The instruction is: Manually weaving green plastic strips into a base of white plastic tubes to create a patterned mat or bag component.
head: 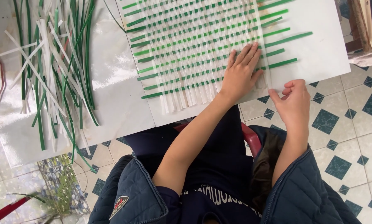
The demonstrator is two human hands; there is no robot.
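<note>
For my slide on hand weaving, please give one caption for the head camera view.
Left hand flat on a green-and-white woven strip mat, right hand pinching a white strip at its edge.

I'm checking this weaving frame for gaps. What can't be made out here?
Head view only:
- The mat is cut off by the top edge, so its far end is unseen.
- The left hand lies flat on the mat and hides the weave under it.
- The right hand pinches a white strip; its fingers hide the strip's end.
- The loose strips run past the top edge.
</note>
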